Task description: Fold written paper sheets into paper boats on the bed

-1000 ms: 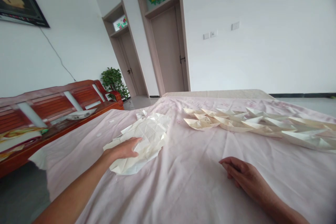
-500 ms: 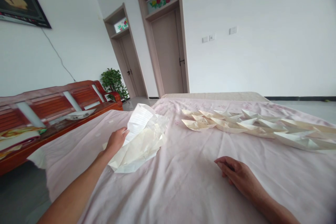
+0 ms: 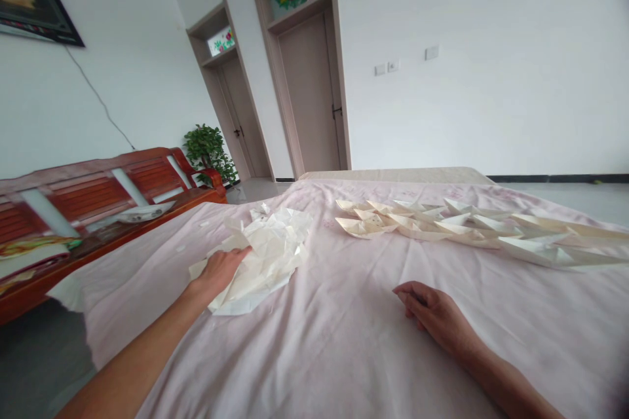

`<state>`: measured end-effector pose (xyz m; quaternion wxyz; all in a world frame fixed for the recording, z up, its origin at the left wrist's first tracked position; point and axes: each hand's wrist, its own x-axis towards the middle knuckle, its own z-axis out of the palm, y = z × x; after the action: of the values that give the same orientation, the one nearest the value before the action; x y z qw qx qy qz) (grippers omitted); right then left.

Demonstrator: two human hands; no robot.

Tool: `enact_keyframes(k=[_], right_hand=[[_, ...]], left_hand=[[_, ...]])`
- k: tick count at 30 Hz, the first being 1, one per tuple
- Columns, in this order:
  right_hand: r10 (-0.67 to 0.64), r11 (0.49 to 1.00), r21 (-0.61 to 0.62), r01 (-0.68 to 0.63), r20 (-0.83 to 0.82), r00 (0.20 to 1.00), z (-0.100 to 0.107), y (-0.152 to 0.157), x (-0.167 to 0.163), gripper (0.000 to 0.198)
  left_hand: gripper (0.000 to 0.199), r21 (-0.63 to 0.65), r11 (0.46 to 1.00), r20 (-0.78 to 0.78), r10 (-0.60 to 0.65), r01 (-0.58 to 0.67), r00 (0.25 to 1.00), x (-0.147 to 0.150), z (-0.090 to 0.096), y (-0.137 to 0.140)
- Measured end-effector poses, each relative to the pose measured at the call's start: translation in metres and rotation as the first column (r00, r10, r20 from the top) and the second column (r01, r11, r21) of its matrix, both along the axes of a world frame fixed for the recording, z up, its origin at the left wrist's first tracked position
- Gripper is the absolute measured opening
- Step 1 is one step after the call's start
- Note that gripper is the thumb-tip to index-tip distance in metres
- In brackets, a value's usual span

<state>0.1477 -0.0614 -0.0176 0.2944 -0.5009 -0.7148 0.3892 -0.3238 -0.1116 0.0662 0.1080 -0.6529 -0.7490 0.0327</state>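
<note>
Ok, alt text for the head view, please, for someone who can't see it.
A left hand touches creased papers on a pale pink cloth; the right hand, loosely curled, is nearer the camera than folded paper boats. Behind are a wooden bench and two doors.

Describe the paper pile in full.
The pile is several off-white and cream sheets, seemingly thin paper, overlapping unevenly. Creases cross them, and the outline is irregular. It lies low on the pinkish cloth, left of the folded papers. The left hand touches its near left part; whether the fingers grip a sheet is unclear.
</note>
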Motion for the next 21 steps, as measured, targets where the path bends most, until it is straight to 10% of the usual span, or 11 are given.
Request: enact_keyframes(k=[8,16,21], right_hand=[[-0.050,0.998,0.033,0.050,0.009,0.999,0.004,-0.007,-0.001,0.038],[-0.073,0.996,0.054,0.073,0.014,0.997,0.007,-0.013,-0.001,0.040],[-0.068,0.996,0.059,0.066,0.036,0.997,0.008,-0.012,-0.003,0.043]], left_hand=[[0.077,-0.408,0.913,0.070,0.050,-0.017,0.996,0.005,0.001,0.016],[0.089,-0.167,0.984,0.168,-0.028,0.056,0.985,-0.016,0.009,-0.041],[0.049,-0.068,0.973,0.258,-0.197,0.221,0.946,-0.040,0.006,-0.077]])
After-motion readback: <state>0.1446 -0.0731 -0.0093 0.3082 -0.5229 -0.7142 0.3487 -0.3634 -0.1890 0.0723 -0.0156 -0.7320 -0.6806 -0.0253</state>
